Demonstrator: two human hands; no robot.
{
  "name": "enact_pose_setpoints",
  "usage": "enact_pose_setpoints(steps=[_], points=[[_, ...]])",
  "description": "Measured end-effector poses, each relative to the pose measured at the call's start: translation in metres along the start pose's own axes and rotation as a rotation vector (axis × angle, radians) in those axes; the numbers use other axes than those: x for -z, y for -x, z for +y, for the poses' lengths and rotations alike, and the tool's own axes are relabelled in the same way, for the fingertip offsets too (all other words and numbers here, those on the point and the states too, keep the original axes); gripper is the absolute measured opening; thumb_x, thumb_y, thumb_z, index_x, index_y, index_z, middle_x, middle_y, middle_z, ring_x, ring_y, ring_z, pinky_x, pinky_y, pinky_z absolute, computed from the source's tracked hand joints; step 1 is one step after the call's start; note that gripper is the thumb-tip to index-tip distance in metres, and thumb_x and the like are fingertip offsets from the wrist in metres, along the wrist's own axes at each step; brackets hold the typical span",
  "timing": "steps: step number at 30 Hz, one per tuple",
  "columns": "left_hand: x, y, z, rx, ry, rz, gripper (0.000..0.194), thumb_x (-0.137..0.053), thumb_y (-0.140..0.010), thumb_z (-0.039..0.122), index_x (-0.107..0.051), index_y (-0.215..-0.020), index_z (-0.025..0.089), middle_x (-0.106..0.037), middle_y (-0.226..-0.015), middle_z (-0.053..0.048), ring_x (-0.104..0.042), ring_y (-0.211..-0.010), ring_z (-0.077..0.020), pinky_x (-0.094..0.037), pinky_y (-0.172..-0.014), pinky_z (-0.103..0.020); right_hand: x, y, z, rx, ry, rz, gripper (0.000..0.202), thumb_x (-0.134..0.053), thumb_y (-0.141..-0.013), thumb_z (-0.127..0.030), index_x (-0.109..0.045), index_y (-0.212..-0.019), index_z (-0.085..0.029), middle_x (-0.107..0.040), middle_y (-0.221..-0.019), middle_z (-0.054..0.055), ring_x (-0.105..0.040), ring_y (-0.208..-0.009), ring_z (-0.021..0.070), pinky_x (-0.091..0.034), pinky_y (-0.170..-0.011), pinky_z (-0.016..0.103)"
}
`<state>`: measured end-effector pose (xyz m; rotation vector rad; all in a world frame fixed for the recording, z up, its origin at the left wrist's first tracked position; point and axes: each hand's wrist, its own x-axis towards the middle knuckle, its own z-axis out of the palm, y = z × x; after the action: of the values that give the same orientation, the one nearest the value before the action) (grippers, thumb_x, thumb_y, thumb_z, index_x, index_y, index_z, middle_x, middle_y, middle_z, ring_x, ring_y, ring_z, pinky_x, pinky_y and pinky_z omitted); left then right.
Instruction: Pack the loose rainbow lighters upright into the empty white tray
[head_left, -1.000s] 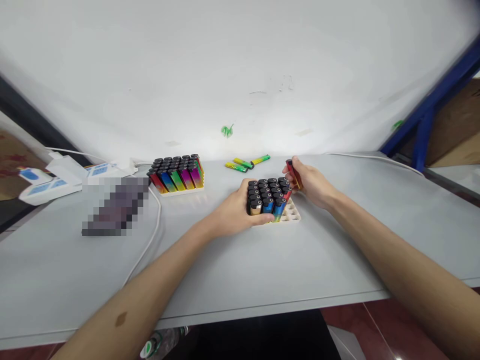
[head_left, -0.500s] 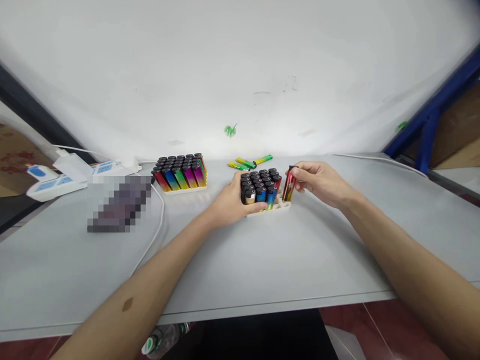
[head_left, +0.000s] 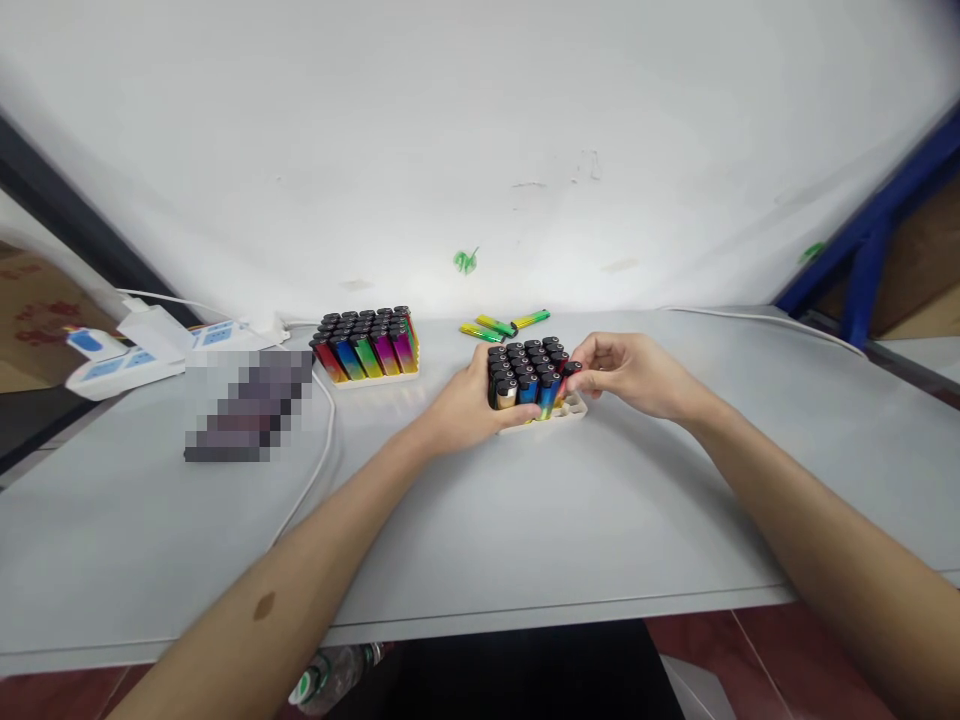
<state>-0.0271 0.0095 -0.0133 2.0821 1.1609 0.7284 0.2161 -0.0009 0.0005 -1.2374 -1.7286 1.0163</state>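
Observation:
A white tray holds several upright lighters with black tops and shiny coloured bodies. Around the tray's left side my left hand is wrapped, its thumb across the front row and its other fingers behind the lighters. At the right end of the tray my right hand pinches a red lighter by its black top; the lower body is low among the others, partly hidden. Some round slots at the tray's front right corner hold no lighter. Several yellow-green lighters lie flat behind the tray.
To the left stands a second white tray full of lighters. Further left are a pixelated dark object, a white cable and a power strip with plugs. A white wall rises behind the grey table.
My right hand has moved the red lighter left and down into the tray's right end, beside the other lighters. My left hand still grips the tray. The view has shifted slightly.

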Motion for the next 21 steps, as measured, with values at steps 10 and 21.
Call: enact_pose_setpoints(steps=[10,21], points=[[0.000,-0.001,-0.001,0.009,-0.019,-0.002,0.070,-0.077,-0.071,0.051,-0.041,-0.124,0.022,-0.066,-0.117,-0.008,-0.065,-0.104,-0.0287,-0.052,-0.081,-0.039,0.015,-0.002,0.010,-0.113,0.077,-0.162,0.036,-0.083,-0.069,-0.047,-0.065,-0.079,-0.018,-0.073,-0.083,0.005,-0.063,-0.076,0.0188,-0.046,-0.065,0.031],[0.003,0.006,0.007,-0.025,0.027,-0.060,0.069,-0.081,-0.068,0.049,-0.045,-0.121,0.024,-0.068,-0.114,-0.004,-0.065,-0.102,-0.0267,-0.050,-0.081,-0.036,0.008,-0.029,0.053,0.023,0.755,0.260,0.034,-0.054,-0.092,-0.044,-0.066,-0.109,-0.018,-0.065,-0.109,0.013,-0.063,-0.102,0.0282,-0.050,-0.088,0.043]])
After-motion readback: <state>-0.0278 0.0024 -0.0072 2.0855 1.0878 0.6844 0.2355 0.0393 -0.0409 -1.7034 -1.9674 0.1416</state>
